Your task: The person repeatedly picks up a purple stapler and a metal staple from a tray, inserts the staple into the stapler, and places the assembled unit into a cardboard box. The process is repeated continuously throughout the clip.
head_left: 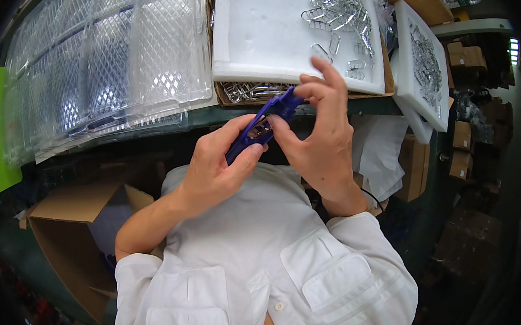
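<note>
In front of my chest I hold a long, dark blue plastic part (245, 140) at a slant, its upper end towards the right. A shiny metal piece (261, 128) sits in an opening at its middle. My left hand (219, 159) grips the lower end between fingers and thumb. At the upper end, my right hand (318, 125) pinches the part, its thumb beside the opening and another finger raised. Just beyond my hands is a white foam tray (264, 35) with a heap of bent metal wire clips (337, 9) at its right side.
Clear plastic trays (167, 42) with blue showing through lie at the left. More metal parts (249, 91) fill a cardboard box under the foam tray. A second foam tray (407, 61) of wire parts leans at the right. An open cardboard box (66, 236) stands lower left.
</note>
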Motion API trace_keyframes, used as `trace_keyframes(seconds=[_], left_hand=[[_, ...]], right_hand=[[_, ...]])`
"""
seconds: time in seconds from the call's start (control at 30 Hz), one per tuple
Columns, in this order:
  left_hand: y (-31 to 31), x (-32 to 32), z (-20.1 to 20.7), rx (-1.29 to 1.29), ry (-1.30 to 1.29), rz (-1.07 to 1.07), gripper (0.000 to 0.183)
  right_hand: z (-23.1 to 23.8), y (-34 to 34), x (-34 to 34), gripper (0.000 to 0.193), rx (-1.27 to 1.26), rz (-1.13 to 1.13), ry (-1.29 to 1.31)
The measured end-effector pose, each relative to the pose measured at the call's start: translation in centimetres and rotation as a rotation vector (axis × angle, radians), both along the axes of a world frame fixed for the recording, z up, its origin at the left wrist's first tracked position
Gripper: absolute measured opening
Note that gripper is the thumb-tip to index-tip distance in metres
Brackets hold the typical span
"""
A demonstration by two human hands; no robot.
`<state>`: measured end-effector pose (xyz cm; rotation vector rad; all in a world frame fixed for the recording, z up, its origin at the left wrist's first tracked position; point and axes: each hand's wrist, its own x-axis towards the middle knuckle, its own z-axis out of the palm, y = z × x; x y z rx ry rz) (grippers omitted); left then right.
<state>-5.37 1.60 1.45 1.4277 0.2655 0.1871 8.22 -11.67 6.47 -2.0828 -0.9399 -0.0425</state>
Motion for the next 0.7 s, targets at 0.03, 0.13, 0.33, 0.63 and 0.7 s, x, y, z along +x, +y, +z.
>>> trace_keyframes(seconds=[0.03, 0.13, 0.33, 0.63, 0.7], left_hand=[[0.0, 0.0, 0.0, 0.011, -0.003, -0.001, 0.037], [-0.2, 0.4, 0.3, 0.034, 0.074, -0.004, 0.027], [-0.4, 0.9, 0.9, 0.017, 0.215, -0.052, 0.024], [-0.9, 0.9, 0.1, 0.132, 0.209, -0.004, 0.020], [-1.0, 1.1, -0.7, 0.134, 0.184, 0.025, 0.017]], right_hand=[[-0.1, 0.0, -0.2, 0.035, 0.023, -0.032, 0.025], [-1.9, -0.8, 0.4, 0.042, -0.017, 0.037, 0.117], [-2.5, -0.7, -0.7, 0.039, 0.001, 0.045, 0.190], [-3.3, -0.8, -0.3, 0.041, -0.069, 0.066, 0.216], [-3.3, -0.7, -0.3, 0.040, -0.073, 0.058, 0.243]])
